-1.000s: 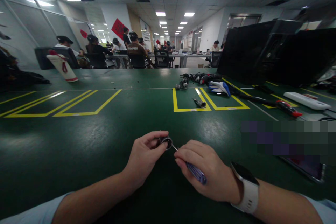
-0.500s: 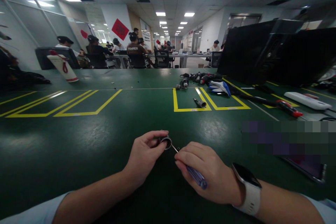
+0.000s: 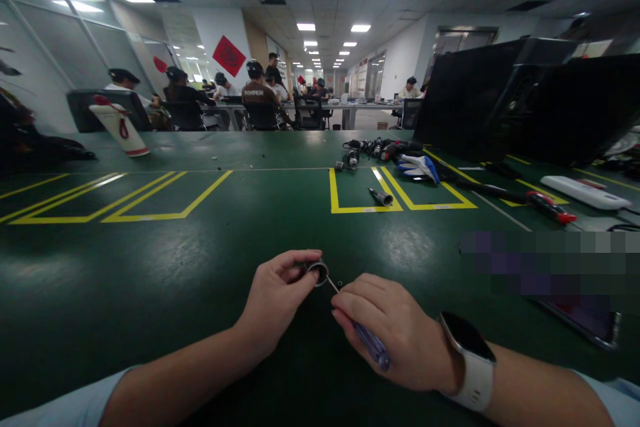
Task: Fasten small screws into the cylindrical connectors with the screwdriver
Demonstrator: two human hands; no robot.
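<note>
Between the thumb and fingers of my left hand (image 3: 277, 293) is a round, hollow grey metal part (image 3: 320, 273), its open end turned toward my right. My right hand (image 3: 385, 327) is closed round a screwdriver (image 3: 371, 345) with a see-through purplish handle. The thin shaft reaches the rim of the metal part; whether its tip is inside the opening I cannot tell. A tiny dark ring-like piece (image 3: 340, 283) lies on the green table just past my right fingertips.
A grey metal tool head (image 3: 382, 197) lies inside yellow tape lines. Behind it are dark metal parts (image 3: 353, 157) and a blue-and-white glove (image 3: 419, 168). To the right are a red-and-black tool (image 3: 550, 205), a white power strip (image 3: 585, 192) and a phone (image 3: 585, 320). People sit at desks beyond.
My right hand and the screwdriver handle have shifted and turned slightly, the handle's end moving a little left and down. My left hand still holds the metal part in nearly the same spot.
</note>
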